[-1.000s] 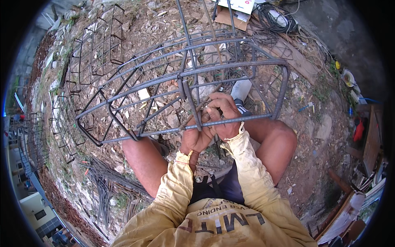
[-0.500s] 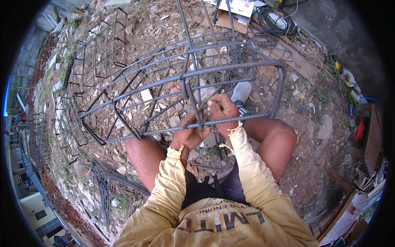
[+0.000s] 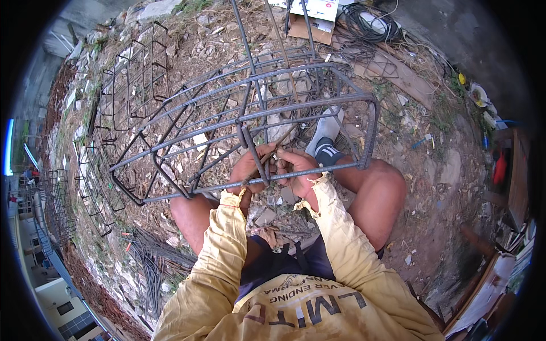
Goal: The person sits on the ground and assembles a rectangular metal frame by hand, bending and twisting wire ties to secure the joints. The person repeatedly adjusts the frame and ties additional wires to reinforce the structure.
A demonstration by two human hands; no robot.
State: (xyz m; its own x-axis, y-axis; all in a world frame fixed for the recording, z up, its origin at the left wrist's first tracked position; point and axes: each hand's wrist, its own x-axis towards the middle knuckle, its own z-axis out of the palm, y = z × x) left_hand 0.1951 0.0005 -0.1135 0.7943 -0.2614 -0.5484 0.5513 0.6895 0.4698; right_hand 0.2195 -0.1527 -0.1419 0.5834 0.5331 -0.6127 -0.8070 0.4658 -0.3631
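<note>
A long cage of steel reinforcing bars (image 3: 224, 105) lies across my raised knees, with bent stirrups tying its long bars together. My left hand (image 3: 248, 166) is closed behind the near long bar, left of a stirrup (image 3: 259, 153). A thin rusty rod (image 3: 284, 137) slants into its grasp from the upper right. Just right of that stirrup, my right hand (image 3: 298, 173) is pinched, its fingertips meeting those of my left. Whatever lies between the right fingertips is too small to make out. The near bar and stirrup partly cover both hands.
More rebar cages (image 3: 133, 79) stand on the rubble ground at the left. A bundle of thin steel rods (image 3: 156, 261) lies by my left leg. Beyond the cage are a cardboard box (image 3: 310, 29) and coiled black cable (image 3: 369, 25). Wooden boards (image 3: 515, 187) lean at the right.
My right hand has come down and left from above the near bar to the stirrup's foot. My left hand has risen slightly, its fingers more closed. The cage appears shifted a little left in view.
</note>
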